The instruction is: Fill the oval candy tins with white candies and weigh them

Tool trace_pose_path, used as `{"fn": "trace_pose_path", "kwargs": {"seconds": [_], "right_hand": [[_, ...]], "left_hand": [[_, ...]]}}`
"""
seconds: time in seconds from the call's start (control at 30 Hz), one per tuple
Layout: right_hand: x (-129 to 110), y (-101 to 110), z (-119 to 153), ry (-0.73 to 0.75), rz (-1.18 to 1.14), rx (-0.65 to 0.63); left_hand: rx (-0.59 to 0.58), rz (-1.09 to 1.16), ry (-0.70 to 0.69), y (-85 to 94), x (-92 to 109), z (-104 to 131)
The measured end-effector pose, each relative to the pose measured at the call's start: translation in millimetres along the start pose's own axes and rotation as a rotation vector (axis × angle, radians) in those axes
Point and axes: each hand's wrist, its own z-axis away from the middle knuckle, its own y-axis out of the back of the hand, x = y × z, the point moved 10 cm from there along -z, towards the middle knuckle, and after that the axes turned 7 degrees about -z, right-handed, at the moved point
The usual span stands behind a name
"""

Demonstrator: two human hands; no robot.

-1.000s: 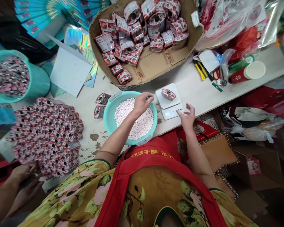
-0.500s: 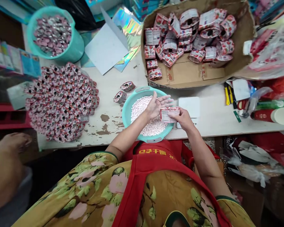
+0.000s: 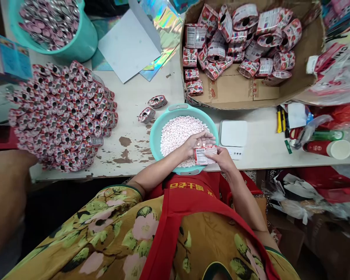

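My right hand grips a small red-and-white printed packet, thumb across its label, over the near right rim of a teal bowl. Close beside it, my left hand is palm up with the fingers curled, and a few pale pieces show in it. White-pink candies fill much of the bowl under the hands. Two similar packets lie on the table just left of the bowl.
A cardboard box of loose packets stands behind. Packets stand massed at left, near a teal bucket of pink and silver pieces. A white scale sits right of the bowl. Another person's arm is at far left.
My left hand has gone from flat, stretched fingers to a cupped shape. The packet in my right hand has come lower and closer to my left palm. The view has shifted slightly.
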Motion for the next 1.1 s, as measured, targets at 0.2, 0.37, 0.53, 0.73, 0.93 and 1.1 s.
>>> {"fn": "trace_pose_path", "kwargs": {"seconds": [0.2,0.37,0.53,0.73,0.93,1.1], "right_hand": [[4,3,6,0.048,0.004,0.015],[-1,7,18,0.122,0.035,0.042],[-12,7,30,0.232,0.044,0.043],[3,13,23,0.137,0.086,0.08],[14,13,20,0.101,0.036,0.058],[13,12,20,0.157,0.018,0.061]], "left_hand": [[0.002,-0.012,0.031,0.1,-12,2],[0.0,-0.032,0.009,1.2,-12,2],[-0.007,-0.06,-0.001,4.4,-10,-4],[0.004,-0.098,0.023,4.2,-13,-4],[-0.007,-0.105,0.044,1.5,-20,2],[0.021,-0.091,0.006,3.3,-19,2]]}}
